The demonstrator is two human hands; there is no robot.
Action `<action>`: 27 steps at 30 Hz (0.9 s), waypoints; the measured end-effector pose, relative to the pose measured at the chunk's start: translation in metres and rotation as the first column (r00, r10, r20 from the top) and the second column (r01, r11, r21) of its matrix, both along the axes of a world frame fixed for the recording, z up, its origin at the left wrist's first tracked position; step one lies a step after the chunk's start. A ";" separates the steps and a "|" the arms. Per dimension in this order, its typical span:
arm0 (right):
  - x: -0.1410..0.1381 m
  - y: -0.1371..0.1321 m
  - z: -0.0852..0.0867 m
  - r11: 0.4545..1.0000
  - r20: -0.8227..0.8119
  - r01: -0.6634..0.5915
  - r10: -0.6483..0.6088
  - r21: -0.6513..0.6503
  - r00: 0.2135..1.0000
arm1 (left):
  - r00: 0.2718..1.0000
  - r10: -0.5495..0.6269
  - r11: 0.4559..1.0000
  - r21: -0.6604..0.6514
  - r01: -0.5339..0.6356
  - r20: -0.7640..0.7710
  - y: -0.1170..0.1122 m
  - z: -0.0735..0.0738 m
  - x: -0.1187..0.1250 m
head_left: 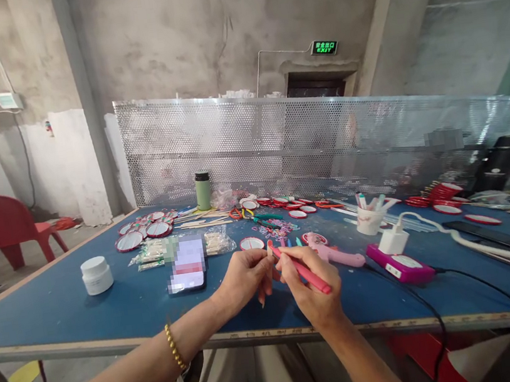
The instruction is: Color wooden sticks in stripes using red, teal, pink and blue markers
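Note:
My right hand grips a red marker pen like a writing tool, its tip end pointing up and left. Close beside it, my left hand is closed in a pinch. Between the fingertips shows a small pale piece with a reddish top, mostly hidden by the fingers. Marker and piece meet or nearly meet; I cannot tell which. Just behind the hands lie a round red-rimmed disc and a pink glue gun. A phone with a lit screen stands left of my left hand.
Across the blue table are a white jar, a green bottle, bagged sticks, several red-rimmed discs, pliers, and a cup of markers. Cables run from a magenta power strip. A perforated metal panel stands behind.

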State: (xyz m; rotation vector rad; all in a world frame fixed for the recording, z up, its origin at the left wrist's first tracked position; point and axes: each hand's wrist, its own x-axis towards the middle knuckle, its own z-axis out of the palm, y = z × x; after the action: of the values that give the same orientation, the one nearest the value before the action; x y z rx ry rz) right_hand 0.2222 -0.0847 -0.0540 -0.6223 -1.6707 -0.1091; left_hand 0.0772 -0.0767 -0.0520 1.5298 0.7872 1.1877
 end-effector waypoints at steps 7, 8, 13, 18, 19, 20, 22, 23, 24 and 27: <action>0.001 -0.001 0.000 0.999 -0.003 0.011 -0.011 -0.041 1.000 | 0.999 -0.037 0.999 -0.021 0.038 0.025 -0.003 0.001 -0.001; 0.001 -0.001 0.000 0.999 0.002 0.006 -0.006 -0.048 1.000 | 0.999 -0.038 0.999 -0.021 0.039 0.025 -0.003 0.001 -0.001; 0.002 -0.001 -0.001 0.997 0.007 -0.001 0.002 -0.082 1.000 | 1.000 -0.028 0.999 -0.018 0.028 0.005 -0.003 0.000 -0.001; 0.002 0.000 -0.001 0.996 0.025 0.004 -0.002 -0.084 1.000 | 0.999 -0.037 0.999 -0.015 0.037 -0.011 -0.003 -0.001 -0.001; 0.002 0.001 -0.001 0.996 0.026 0.005 -0.003 -0.087 1.000 | 0.999 -0.037 0.999 -0.013 0.037 -0.013 -0.003 -0.001 -0.001; 0.002 0.001 -0.002 0.996 0.025 0.005 -0.003 -0.090 1.000 | 0.999 -0.035 0.999 -0.012 0.035 -0.016 -0.003 -0.001 -0.001; 0.002 0.001 -0.002 0.996 0.020 0.003 -0.002 -0.091 1.000 | 0.999 -0.032 0.999 -0.011 0.032 -0.021 -0.003 -0.001 0.000; 0.002 0.001 -0.002 0.996 0.015 0.002 -0.001 -0.092 1.000 | 0.999 -0.034 0.999 -0.012 0.034 -0.022 -0.003 -0.002 0.000; 0.001 0.001 -0.002 0.996 0.012 -0.001 0.002 -0.092 1.000 | 0.999 -0.036 0.999 -0.012 0.036 -0.023 -0.003 -0.002 0.000; 0.001 0.000 -0.001 0.996 0.007 -0.007 0.007 -0.091 1.000 | 0.999 -0.041 0.999 -0.008 0.041 -0.031 -0.003 -0.002 0.000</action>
State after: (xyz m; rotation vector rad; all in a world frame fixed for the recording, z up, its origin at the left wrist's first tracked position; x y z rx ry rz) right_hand 0.2233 -0.0843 -0.0552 -0.6851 -1.6924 -0.0304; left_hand 0.0771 -0.0795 -0.0541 1.5547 0.7763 1.1322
